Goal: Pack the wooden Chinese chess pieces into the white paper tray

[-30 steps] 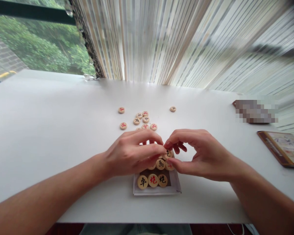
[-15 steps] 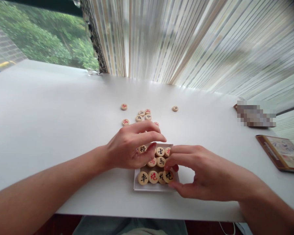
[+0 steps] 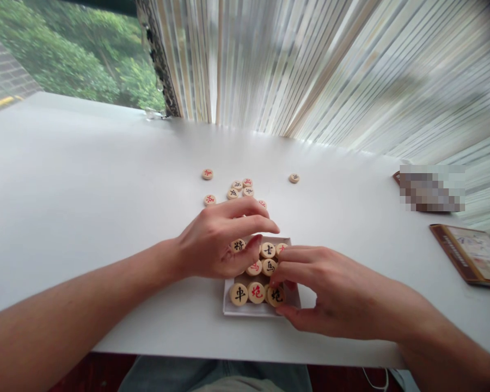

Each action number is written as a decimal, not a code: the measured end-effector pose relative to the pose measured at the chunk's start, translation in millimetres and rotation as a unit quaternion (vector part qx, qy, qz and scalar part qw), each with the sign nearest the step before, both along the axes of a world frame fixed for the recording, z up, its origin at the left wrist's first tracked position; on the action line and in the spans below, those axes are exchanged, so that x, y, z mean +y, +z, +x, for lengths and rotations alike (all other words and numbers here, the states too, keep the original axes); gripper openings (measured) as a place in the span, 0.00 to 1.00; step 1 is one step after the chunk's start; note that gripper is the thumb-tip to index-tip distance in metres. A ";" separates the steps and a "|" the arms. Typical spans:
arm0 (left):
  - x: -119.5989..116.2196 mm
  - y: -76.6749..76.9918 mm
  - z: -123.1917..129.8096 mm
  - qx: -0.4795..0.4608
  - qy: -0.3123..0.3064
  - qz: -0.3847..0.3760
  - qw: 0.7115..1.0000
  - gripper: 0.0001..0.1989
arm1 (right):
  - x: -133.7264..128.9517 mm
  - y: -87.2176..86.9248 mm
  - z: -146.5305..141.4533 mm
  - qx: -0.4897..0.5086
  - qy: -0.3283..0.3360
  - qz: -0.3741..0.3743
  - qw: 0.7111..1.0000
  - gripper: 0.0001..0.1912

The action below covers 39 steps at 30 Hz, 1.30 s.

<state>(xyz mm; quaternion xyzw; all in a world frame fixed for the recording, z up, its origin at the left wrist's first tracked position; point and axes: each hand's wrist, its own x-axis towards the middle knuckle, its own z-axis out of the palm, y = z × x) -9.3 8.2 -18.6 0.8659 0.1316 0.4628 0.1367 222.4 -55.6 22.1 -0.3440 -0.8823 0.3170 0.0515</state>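
Observation:
A shallow white box (image 3: 249, 311) holds round wooden Chinese chess pieces in rows, marked in red or black. My right hand (image 3: 330, 291) pinches a black-marked Chinese chess piece (image 3: 276, 295) between thumb and fingers at the front right of the box, overlapping another piece below it. Left of it in the front row lie a red-marked piece (image 3: 256, 293) and a black-marked piece (image 3: 238, 294). My left hand (image 3: 224, 237) hovers over the box's left side, open, fingers stretched out and thumb apart, with nothing in it. It hides some pieces.
Several loose pieces (image 3: 248, 191) lie on the white table (image 3: 106, 218) beyond the box, one piece (image 3: 294, 178) off to the right. A brown-edged booklet or box (image 3: 473, 255) and a blurred-out item (image 3: 430, 189) are at the right. A striped curtain (image 3: 253, 65) hangs behind.
My right hand has moved slightly left with its piece, which now covers more of the piece underneath. My left hand stays nearly in place. The view has shifted a little.

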 end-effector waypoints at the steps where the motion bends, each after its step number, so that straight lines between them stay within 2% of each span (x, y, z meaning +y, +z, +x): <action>1: -0.1 0.1 0.0 0.001 0.000 -0.002 1.000 0.12 | 0.2 -0.6 -0.1 -0.004 0.000 0.001 1.000 0.06; 12: -0.4 -0.5 -1.0 0.006 0.003 -0.007 1.000 0.11 | -0.6 -3.0 -0.3 -0.008 0.003 0.027 1.000 0.04; 34: 2.3 -3.3 -0.1 0.006 -0.009 -0.004 1.000 0.10 | -1.0 -0.4 2.6 0.007 0.005 0.006 1.000 0.05; 39: 1.6 -3.3 -1.1 0.007 -0.007 -0.007 1.000 0.10 | -1.9 0.4 0.6 0.044 0.004 0.023 0.999 0.05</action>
